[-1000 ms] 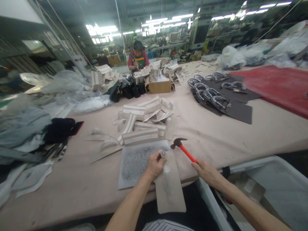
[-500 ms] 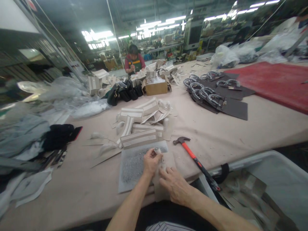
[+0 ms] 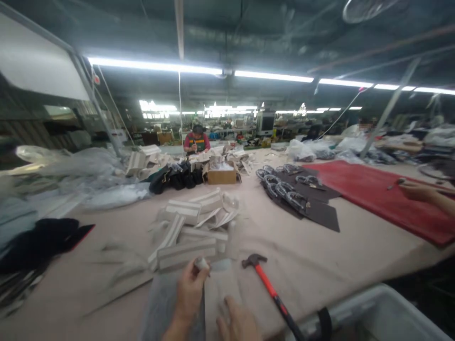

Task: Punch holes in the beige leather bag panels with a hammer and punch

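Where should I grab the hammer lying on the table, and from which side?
Probably the red handle of the hammer, past its middle toward the near table edge. It lies flat, head pointing away, handle running toward the person's right, clear of the right hand. Come down from above on the right.

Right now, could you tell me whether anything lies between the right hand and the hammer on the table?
Nothing visible does. The right hand rests on the pale flat piece at the near edge, and the hammer lies just to its right on bare table, handle toward the person. The left hand pinches a small cylinder on the other side.
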Available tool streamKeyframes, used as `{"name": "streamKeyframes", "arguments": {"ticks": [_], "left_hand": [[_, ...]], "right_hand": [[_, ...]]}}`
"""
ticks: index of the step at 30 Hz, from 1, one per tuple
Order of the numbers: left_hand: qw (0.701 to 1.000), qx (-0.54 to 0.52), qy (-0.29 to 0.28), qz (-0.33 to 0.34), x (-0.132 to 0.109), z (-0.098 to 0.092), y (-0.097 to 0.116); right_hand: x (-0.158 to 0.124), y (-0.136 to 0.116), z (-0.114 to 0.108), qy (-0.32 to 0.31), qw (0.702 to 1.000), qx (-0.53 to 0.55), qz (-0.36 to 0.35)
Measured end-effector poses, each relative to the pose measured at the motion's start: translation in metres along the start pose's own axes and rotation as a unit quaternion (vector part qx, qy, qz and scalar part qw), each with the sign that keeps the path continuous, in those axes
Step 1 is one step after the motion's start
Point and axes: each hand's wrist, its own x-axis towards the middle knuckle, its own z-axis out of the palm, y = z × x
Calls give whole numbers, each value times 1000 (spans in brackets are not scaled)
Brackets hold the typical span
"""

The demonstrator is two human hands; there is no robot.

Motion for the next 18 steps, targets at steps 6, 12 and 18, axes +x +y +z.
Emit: {"name": "streamKeyframes", "arguments": {"ticks": [6,12,18], "left_hand": [[997,37,-67,9,-5,1,-26],[994,12,-102,-33,-10,3,-47],[995,-13,-86,-43,-16,-3,-49]], "right_hand": [[-26,-16,-5,-25,999,25,4],[-29,-17,1,-28,999,39,5],[-18,5,-9,36,984,175,12]]}}
